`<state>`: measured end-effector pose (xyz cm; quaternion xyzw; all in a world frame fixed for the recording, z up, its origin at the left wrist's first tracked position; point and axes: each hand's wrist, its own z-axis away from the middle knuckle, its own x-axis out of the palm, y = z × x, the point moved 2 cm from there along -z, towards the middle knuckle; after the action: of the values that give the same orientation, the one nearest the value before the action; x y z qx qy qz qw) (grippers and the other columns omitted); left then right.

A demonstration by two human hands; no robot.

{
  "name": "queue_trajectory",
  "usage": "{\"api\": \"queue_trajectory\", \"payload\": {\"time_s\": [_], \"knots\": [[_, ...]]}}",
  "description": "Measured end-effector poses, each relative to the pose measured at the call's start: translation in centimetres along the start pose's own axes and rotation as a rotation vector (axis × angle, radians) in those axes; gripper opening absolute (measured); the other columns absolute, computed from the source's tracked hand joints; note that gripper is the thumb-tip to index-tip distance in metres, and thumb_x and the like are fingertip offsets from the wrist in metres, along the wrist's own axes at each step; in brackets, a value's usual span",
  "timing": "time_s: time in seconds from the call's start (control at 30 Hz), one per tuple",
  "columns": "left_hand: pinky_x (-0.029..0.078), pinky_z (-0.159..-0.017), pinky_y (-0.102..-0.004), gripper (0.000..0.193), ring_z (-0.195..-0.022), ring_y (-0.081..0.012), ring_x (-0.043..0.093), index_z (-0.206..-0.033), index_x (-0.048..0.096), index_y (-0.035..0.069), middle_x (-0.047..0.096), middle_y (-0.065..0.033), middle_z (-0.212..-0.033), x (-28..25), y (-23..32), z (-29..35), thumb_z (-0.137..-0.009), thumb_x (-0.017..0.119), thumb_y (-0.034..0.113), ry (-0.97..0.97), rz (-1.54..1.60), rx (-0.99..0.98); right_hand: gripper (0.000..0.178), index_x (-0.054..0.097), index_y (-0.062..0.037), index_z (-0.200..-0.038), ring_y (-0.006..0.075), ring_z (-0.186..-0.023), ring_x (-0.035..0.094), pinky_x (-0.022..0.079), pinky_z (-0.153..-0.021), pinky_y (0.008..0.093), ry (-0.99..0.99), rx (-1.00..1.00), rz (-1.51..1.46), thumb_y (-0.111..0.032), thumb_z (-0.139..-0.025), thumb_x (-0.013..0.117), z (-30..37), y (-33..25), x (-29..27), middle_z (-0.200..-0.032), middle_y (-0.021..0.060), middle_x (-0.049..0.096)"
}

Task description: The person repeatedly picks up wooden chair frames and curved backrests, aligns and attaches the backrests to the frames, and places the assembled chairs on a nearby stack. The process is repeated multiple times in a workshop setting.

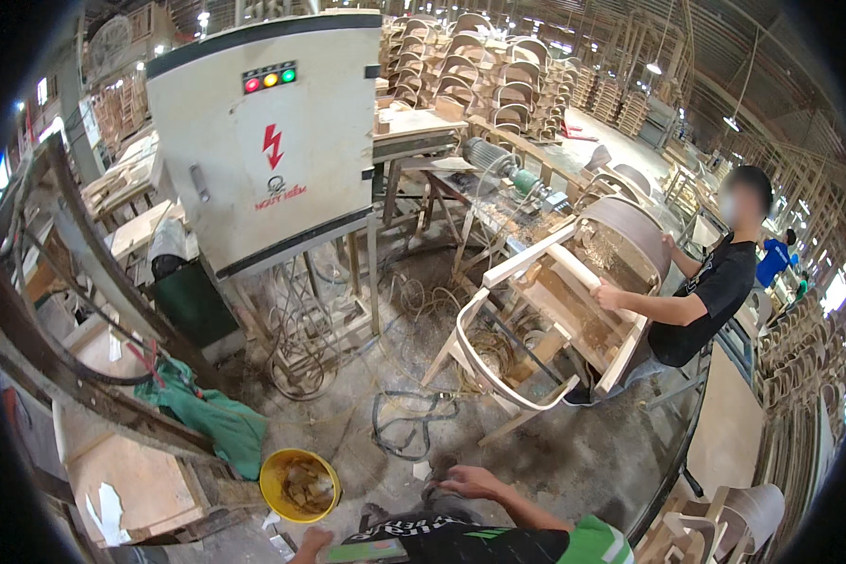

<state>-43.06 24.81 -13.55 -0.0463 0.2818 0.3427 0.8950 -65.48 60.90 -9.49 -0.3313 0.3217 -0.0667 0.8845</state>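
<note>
My right hand (pixel 472 482) is in front of my body at the lower middle, over the concrete floor. Its fingers are loosely spread and nothing shows in them. At the lower edge, my left hand (pixel 314 540) is only partly visible, and its fingers are hidden. Just beyond it stands a yellow bucket (pixel 274 477) with wood offcuts inside. Neither hand touches the bucket. A coil of dark hose (pixel 414 423) lies on the floor ahead of my right hand.
A co-worker (pixel 714 291) holds a wooden chair frame (pixel 620 226) at a motor-driven machine (pixel 512 169). A pale electrical cabinet (pixel 320 122) rises ahead left. Cables (pixel 301 362) tangle beneath it. Green cloth (pixel 216 418) hangs on the left. More chair frames (pixel 714 522) stand lower right.
</note>
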Motion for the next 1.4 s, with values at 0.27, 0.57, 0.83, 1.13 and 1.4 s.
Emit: {"api": "queue_trajectory", "payload": {"time_s": [0.27, 0.57, 0.83, 1.13, 1.4], "knots": [[0.057, -0.078, -0.0486, 0.055, -0.078, -0.0351, 0.074, -0.080, 0.077, 0.005, 0.075, -0.0171, -0.078, 8.2, -12.0, 6.7, -0.091, 0.051, 0.052, 0.183, 0.770, -0.398, 0.063, 0.058, -0.0050, -0.140, 0.0427, -0.115, 0.066, 0.053, -0.094, 0.0536, -0.266, -0.492, 0.473, -0.051, -0.097, 0.064, -5.4, -12.2, 8.4, -0.121, 0.0236, 0.070], [0.057, -0.070, -0.0471, 0.053, -0.071, -0.0316, 0.073, -0.079, 0.077, 0.006, 0.075, -0.0151, -0.076, 21.5, -9.6, 13.2, -0.093, 0.053, 0.051, 0.240, 1.228, -0.476, 0.061, 0.058, -0.0101, -0.145, 0.0352, -0.101, 0.074, 0.058, -0.086, 0.0456, -0.415, -0.537, 0.357, -0.049, -0.098, 0.064, -5.4, -20.0, 15.6, -0.111, 0.0168, 0.077], [0.056, -0.060, -0.0461, 0.054, -0.056, -0.0259, 0.069, -0.068, 0.072, 0.004, 0.070, -0.0143, -0.064, 32.4, -11.4, 22.7, -0.095, 0.059, 0.049, 0.478, 1.449, -0.680, 0.055, 0.073, -0.0022, -0.119, 0.0378, -0.106, 0.073, 0.056, -0.092, 0.0429, -0.599, -0.445, 0.614, -0.051, -0.094, 0.068, -2.8, -2.5, 23.0, -0.109, 0.0201, 0.076], [0.054, -0.056, -0.0424, 0.042, -0.058, -0.0245, 0.069, -0.074, 0.075, 0.008, 0.070, -0.0113, -0.065, 38.7, -18.2, 27.6, -0.092, 0.060, 0.043, 0.719, 1.936, -0.856, 0.045, 0.076, -0.0024, -0.107, 0.0293, -0.097, 0.073, 0.057, -0.085, 0.0405, -0.593, -0.533, 0.896, -0.044, -0.089, 0.074, -5.4, -15.5, 31.8, -0.103, 0.0189, 0.076], [0.055, -0.061, -0.0457, 0.039, -0.061, -0.0305, 0.071, -0.072, 0.074, 0.003, 0.071, -0.0168, -0.067, 47.9, -28.5, 35.5, -0.090, 0.055, 0.033, 0.699, 1.913, -1.094, 0.029, 0.066, -0.0033, -0.118, 0.0163, -0.068, 0.066, 0.052, -0.058, 0.0306, -0.718, -0.522, 0.298, -0.027, -0.101, 0.069, 0.0, -33.9, 53.0, -0.088, 0.0069, 0.069]]}}
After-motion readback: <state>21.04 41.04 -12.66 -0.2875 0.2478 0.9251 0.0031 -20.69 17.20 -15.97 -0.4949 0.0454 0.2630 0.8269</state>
